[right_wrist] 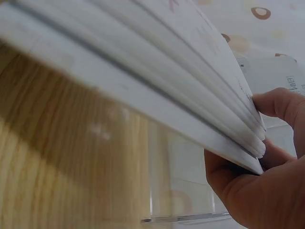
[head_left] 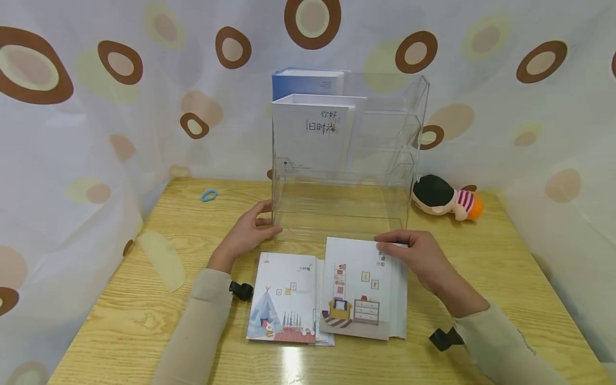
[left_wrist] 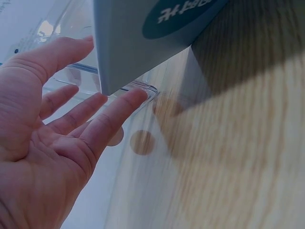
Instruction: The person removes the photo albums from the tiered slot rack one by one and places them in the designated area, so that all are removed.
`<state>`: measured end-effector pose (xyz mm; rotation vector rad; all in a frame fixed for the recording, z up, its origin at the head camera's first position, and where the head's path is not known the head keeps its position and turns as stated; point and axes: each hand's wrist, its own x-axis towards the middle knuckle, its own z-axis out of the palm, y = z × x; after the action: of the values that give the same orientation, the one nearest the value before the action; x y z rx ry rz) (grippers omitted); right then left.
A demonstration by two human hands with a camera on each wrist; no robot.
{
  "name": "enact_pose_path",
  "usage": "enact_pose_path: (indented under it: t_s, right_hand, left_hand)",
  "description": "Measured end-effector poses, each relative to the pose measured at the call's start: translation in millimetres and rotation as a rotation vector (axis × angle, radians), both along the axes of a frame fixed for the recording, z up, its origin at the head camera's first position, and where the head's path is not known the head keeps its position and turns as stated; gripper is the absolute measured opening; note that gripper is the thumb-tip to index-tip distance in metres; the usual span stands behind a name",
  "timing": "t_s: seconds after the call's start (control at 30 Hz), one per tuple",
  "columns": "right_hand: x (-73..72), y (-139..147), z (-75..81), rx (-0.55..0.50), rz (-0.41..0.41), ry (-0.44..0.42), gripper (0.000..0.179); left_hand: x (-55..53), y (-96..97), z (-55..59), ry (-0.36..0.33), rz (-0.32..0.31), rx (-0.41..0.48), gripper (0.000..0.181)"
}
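Note:
My right hand pinches the top right corner of a stack of white notebooks, its front cover printed with a yellow armchair and a dresser. In the right wrist view their page edges show, thumb on one side and fingers on the other. At the lower left corner of a clear acrylic rack is my left hand, its fingers extended and fingertips at the edge. Beside the held stack, another notebook with a blue tent on its cover lies over other booklets on the table.
White notebooks stand in a left upper pocket of the rack, and a blue one behind them. Right of the rack lies a plush doll. A blue ring is at the table's back left. Patterned curtain surrounds the wooden table.

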<state>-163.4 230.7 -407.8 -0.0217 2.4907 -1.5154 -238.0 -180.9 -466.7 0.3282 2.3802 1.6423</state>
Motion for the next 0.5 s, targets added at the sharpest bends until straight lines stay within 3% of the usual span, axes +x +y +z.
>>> enact_pose_path:
  t_s: [0.5]
  right_hand:
    - [-4.3, -2.6, -29.0, 0.125, 0.147, 0.027, 0.045]
  left_hand:
    - [-1.9, -0.1, -1.0, 0.010, 0.001, 0.007, 0.081]
